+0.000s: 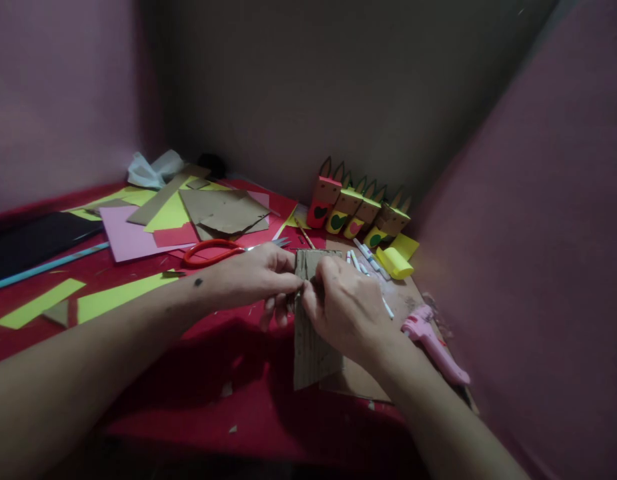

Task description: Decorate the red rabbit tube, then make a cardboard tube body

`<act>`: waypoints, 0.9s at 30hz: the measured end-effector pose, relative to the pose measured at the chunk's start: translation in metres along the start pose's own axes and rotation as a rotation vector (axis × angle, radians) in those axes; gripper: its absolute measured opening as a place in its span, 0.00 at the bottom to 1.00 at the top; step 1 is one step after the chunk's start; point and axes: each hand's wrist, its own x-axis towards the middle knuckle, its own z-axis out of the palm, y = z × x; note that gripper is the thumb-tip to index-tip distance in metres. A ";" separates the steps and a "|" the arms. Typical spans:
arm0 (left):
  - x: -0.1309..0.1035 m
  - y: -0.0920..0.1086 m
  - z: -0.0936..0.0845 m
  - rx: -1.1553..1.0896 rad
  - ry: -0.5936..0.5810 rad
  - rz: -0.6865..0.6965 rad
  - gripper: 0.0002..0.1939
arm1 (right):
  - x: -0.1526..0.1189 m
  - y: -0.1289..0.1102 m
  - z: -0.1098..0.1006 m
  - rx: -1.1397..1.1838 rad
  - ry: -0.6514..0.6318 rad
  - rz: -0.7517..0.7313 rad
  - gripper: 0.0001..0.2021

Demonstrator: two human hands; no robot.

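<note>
Both hands are on a strip of corrugated cardboard with exposed ridges, held upright over the red table. My left hand grips its left edge, with the thumb on the front and the other fingers partly behind it. My right hand is closed at the front face, thumb and forefinger pinched against the ridged surface near my left thumb. Just beyond my left hand lie scissors with red-orange handles, their blades partly hidden by that hand.
Small cardboard figures with pointed tops and hearts stand at the back. Markers, a yellow paper roll and a pink glue gun lie at right. Coloured paper, cardboard scraps and a blue stick cover the left.
</note>
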 end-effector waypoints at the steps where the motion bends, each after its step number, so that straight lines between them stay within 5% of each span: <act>1: -0.001 0.000 0.001 0.021 0.000 0.002 0.06 | 0.001 -0.002 0.000 -0.036 -0.012 -0.015 0.09; 10: 0.001 -0.005 0.002 0.064 0.008 0.019 0.04 | 0.002 -0.004 0.002 -0.135 -0.044 -0.140 0.10; 15: 0.002 -0.004 0.001 0.013 -0.010 0.035 0.05 | -0.002 0.008 0.010 0.021 0.120 -0.123 0.08; 27: 0.001 -0.002 -0.002 -0.048 -0.033 0.029 0.04 | -0.009 0.020 0.012 0.354 0.221 -0.022 0.07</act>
